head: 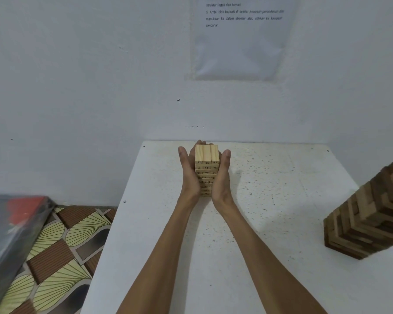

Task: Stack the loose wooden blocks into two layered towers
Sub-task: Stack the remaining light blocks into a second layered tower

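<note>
A small tower of pale numbered wooden blocks stands upright near the far edge of the white table. My left hand presses flat against its left side and my right hand against its right side, palms facing each other. Fingertips of one hand curl behind the tower's top. The lower layers are partly hidden between my palms. A second, larger tower of dark and light wooden blocks stands at the table's right edge, apart from both hands.
A white wall with a taped paper sheet rises right behind the table. Left of the table lies a patterned floor with a grey and red flat object on it.
</note>
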A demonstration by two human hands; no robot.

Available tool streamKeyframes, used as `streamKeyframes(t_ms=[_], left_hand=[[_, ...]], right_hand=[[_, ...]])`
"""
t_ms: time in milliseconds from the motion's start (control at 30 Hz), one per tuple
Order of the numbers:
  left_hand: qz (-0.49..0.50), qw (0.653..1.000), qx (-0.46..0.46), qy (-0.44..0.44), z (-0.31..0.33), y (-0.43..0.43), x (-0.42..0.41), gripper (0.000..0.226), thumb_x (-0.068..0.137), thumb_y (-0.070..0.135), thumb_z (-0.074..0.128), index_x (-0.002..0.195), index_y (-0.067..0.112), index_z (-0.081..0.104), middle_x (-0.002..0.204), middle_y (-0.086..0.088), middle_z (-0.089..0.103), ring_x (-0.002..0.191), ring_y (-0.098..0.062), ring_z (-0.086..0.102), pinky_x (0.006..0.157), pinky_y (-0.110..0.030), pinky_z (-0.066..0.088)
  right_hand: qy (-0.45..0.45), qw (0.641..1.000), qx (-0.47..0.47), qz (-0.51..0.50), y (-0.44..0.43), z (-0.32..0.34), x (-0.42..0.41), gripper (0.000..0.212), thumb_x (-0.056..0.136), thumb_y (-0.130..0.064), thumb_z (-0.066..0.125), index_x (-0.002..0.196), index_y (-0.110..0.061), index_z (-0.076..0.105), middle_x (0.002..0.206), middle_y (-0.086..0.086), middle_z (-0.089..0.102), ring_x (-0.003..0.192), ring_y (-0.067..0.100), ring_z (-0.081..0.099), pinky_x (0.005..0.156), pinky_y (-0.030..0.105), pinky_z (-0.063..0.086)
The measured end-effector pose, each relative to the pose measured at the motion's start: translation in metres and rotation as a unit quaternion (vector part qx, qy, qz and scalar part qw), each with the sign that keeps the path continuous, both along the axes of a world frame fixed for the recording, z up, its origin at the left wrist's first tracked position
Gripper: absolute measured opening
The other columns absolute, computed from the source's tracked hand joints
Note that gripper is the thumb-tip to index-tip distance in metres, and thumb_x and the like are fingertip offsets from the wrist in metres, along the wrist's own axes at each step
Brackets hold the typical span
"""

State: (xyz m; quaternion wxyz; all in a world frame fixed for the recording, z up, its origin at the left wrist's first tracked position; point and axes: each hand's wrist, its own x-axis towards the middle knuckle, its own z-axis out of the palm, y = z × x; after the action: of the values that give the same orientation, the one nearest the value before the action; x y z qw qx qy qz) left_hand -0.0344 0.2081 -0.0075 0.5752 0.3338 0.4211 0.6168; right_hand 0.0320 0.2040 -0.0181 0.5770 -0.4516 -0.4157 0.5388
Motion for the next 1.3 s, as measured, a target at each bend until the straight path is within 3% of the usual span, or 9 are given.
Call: streamKeyframes(t_ms=[267,333,433,533,700,833,1033,1233,1300], left_hand=[[0.005,1.000,-0.009,-0.002,-0.001,0.001,0.001,0.079,0.101,0.069,0.011,0.148,0.020,0.051,0.124,0.004,0.073,0.116,-0.017,0.069,0.094,-0.030,0.053],[0.006,1.000,-0.013,0.024,-0.003,0.000,-0.003,0.083,0.096,0.078,0.013,0.150,0.027,0.049,0.132,0.005,0.069,0.125,-0.017,0.064,0.103,-0.034,0.049],[0.047,0.996,-0.006,0.075,-0.009,-0.005,-0.014,0.091,0.083,0.090,0.013,0.148,0.037,0.049,0.145,0.014,0.058,0.141,-0.011,0.047,0.123,-0.042,0.027],[0.121,0.990,-0.013,0.078,-0.021,-0.022,-0.025,0.082,0.093,0.074,0.012,0.145,0.025,0.053,0.138,0.010,0.063,0.133,-0.008,0.053,0.120,-0.036,0.032],[0.181,0.972,-0.040,0.143,-0.029,-0.087,-0.022,0.029,0.108,0.037,0.042,0.117,0.025,0.067,0.115,0.008,0.071,0.111,-0.020,0.064,0.099,-0.034,0.051],[0.128,0.967,0.001,0.218,-0.028,-0.136,0.003,0.021,0.107,0.025,0.047,0.117,0.026,0.065,0.116,0.013,0.068,0.111,-0.009,0.062,0.095,-0.024,0.048],[0.017,0.958,0.037,0.282,-0.030,-0.183,0.055,0.023,0.105,0.024,0.052,0.123,0.026,0.065,0.122,0.015,0.067,0.109,0.008,0.059,0.086,-0.004,0.042],[-0.073,0.923,0.076,0.369,-0.036,-0.203,0.109,0.029,0.102,0.033,0.057,0.130,0.027,0.064,0.129,0.015,0.064,0.117,-0.002,0.057,0.105,-0.030,0.048],[-0.099,0.904,0.092,0.405,-0.033,-0.204,0.126,0.033,0.101,0.034,0.060,0.133,0.026,0.062,0.134,0.010,0.062,0.123,-0.008,0.056,0.109,-0.031,0.045]], right_hand=[[0.006,1.000,-0.004,-0.003,0.000,-0.001,-0.002,0.080,0.093,-0.075,0.019,0.142,-0.026,0.060,0.124,-0.002,0.073,0.116,0.013,0.069,0.101,0.039,0.056],[0.018,1.000,-0.009,-0.004,0.001,-0.001,-0.001,0.085,0.090,-0.080,0.023,0.151,-0.027,0.050,0.135,-0.003,0.067,0.124,0.013,0.064,0.106,0.040,0.052],[0.020,0.999,-0.008,-0.036,-0.005,-0.004,0.007,0.091,0.083,-0.087,0.024,0.153,-0.033,0.045,0.147,-0.011,0.057,0.138,0.009,0.051,0.114,0.035,0.042],[-0.031,0.997,-0.001,-0.069,-0.027,-0.016,0.026,0.082,0.088,-0.081,0.023,0.148,-0.033,0.050,0.144,-0.016,0.058,0.138,0.001,0.048,0.117,0.032,0.033],[-0.173,0.983,0.021,-0.057,-0.077,-0.026,0.067,0.032,0.107,-0.036,0.052,0.137,-0.028,0.059,0.131,-0.017,0.065,0.123,-0.006,0.056,0.109,0.028,0.048],[-0.231,0.971,0.031,-0.057,-0.115,-0.027,0.093,0.031,0.102,-0.027,0.063,0.132,-0.031,0.058,0.128,-0.018,0.064,0.122,0.000,0.058,0.106,0.030,0.051],[-0.314,0.947,0.037,-0.052,-0.172,-0.033,0.139,0.038,0.099,-0.031,0.067,0.136,-0.027,0.059,0.133,-0.015,0.063,0.125,0.004,0.057,0.107,0.030,0.048],[-0.389,0.917,0.040,-0.080,-0.225,-0.029,0.205,0.031,0.095,-0.038,0.070,0.124,-0.025,0.069,0.123,-0.018,0.067,0.115,-0.001,0.060,0.104,0.030,0.051],[-0.415,0.903,0.031,-0.107,-0.238,-0.028,0.231,0.028,0.093,-0.039,0.072,0.116,-0.024,0.073,0.116,-0.017,0.069,0.110,-0.001,0.062,0.102,0.033,0.052]])
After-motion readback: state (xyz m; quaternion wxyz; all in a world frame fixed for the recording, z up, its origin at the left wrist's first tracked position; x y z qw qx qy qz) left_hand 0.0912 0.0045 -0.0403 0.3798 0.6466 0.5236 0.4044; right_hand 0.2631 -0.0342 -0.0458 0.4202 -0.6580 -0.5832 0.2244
